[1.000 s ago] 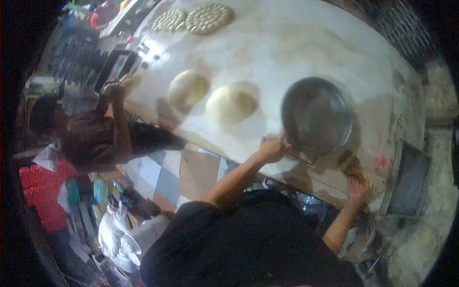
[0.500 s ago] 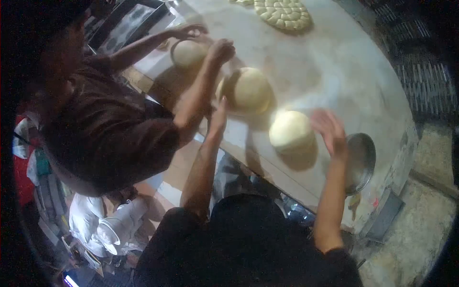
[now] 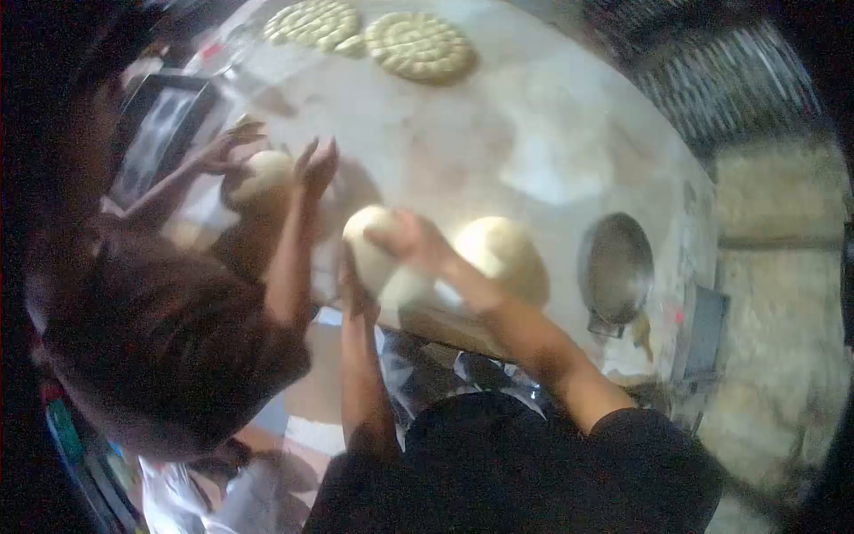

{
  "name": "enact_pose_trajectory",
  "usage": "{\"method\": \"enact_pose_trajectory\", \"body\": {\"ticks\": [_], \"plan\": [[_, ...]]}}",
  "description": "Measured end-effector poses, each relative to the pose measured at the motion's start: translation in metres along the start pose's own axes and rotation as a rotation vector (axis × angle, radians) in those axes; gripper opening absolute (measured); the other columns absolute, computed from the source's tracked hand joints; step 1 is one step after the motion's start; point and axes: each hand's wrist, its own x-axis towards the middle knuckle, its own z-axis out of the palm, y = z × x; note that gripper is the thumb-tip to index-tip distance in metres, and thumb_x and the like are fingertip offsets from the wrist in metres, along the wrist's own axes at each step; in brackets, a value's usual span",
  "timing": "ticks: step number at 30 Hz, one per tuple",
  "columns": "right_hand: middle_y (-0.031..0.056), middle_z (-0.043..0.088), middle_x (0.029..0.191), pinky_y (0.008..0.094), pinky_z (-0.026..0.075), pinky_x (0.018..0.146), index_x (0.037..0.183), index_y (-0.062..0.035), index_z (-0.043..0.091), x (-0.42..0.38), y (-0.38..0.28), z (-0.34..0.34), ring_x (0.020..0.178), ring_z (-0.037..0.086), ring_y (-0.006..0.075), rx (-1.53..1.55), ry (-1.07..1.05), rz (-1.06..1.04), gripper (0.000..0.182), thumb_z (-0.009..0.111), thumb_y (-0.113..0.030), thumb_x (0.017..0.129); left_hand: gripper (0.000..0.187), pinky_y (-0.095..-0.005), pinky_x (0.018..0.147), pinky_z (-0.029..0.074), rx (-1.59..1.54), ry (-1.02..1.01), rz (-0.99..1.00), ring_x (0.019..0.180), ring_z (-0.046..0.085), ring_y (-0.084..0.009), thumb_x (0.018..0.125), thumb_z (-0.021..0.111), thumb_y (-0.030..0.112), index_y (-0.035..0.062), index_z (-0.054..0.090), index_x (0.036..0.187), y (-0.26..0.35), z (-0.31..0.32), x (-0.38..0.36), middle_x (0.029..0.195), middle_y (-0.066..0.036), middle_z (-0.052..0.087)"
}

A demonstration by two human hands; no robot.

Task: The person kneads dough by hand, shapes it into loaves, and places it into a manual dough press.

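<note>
A pale, smooth dough ball [image 3: 372,222] is between my two hands on the floured table. My left hand [image 3: 354,287] is cupped against its near left side. My right hand [image 3: 411,238], blurred by motion, lies over its right side with the fingers curved onto the dough. Just to the right, a second dough ball [image 3: 498,247] rests on the table, touched by neither hand; my right forearm passes in front of it.
At my left a co-worker's hands [image 3: 316,165] are around another dough ball [image 3: 267,173]. Two flat rounds of cut dough pieces [image 3: 420,46] lie at the far side. A dark round pan [image 3: 616,267] stands at the right of the table [image 3: 569,116].
My right hand has moved left from beside the right dough ball onto the middle one. My left hand stays at that middle ball. The view has shifted.
</note>
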Motion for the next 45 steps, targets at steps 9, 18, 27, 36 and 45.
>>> {"method": "enact_pose_trajectory", "body": {"ticks": [9, 18, 27, 36, 45], "plan": [[0.0087, 0.072, 0.102, 0.0381, 0.053, 0.080, 0.108, -0.0011, 0.072, -0.229, 0.235, -0.098, 0.087, 0.066, 0.0178, 0.224, 0.395, 0.360, 0.041, 0.054, -0.038, 0.103, 0.065, -0.0463, 0.102, 0.051, -0.081, -0.210, -0.354, 0.120, 0.060, -0.0328, 0.107, 0.033, 0.051, 0.0003, 0.045, 0.145, -0.164, 0.054, -0.183, 0.138, -0.020, 0.057], [0.0127, 0.064, 0.120, 0.0367, 0.046, 0.100, 0.135, -0.0019, 0.057, -0.397, 0.320, -0.095, 0.111, 0.060, 0.0216, 0.743, 0.092, -0.135, 0.057, 0.058, -0.046, 0.099, 0.072, -0.0475, 0.096, 0.054, -0.002, -0.261, -0.270, 0.116, 0.061, -0.0349, 0.101, 0.039, 0.062, 0.0052, 0.047, 0.144, -0.304, 0.133, -0.308, 0.135, -0.018, 0.058], [0.0100, 0.068, 0.103, 0.0347, 0.053, 0.086, 0.112, -0.0033, 0.065, -0.549, 0.160, -0.185, 0.094, 0.064, 0.0194, 0.657, 0.500, -0.704, 0.042, 0.074, -0.038, 0.089, 0.077, -0.0366, 0.092, 0.054, 0.732, -0.558, 0.172, 0.110, 0.063, -0.0270, 0.089, 0.070, 0.052, 0.0017, 0.046, 0.143, -0.237, 0.283, -0.347, 0.128, -0.016, 0.061], [0.0294, 0.022, 0.160, 0.0522, 0.028, 0.118, 0.153, 0.0012, 0.031, -0.635, 0.092, -0.224, 0.148, 0.027, 0.0416, 0.269, 0.841, -1.383, 0.114, 0.087, -0.054, 0.070, 0.135, -0.0462, 0.114, 0.036, 0.852, -1.003, 1.117, 0.137, 0.043, -0.0341, 0.047, 0.091, 0.065, -0.0027, 0.029, 0.145, -0.187, 0.383, -0.458, 0.160, -0.025, 0.023], [0.0145, 0.063, 0.117, 0.0376, 0.047, 0.100, 0.142, 0.0010, 0.041, -0.606, 0.161, -0.206, 0.113, 0.059, 0.0219, 0.584, 0.983, -1.036, 0.064, 0.072, -0.020, 0.090, 0.033, -0.0336, 0.091, 0.048, 0.727, -0.849, 1.045, 0.106, 0.062, -0.0225, 0.087, 0.068, 0.011, 0.0002, 0.063, 0.117, -0.255, 0.381, -0.438, 0.115, -0.016, 0.066]]}}
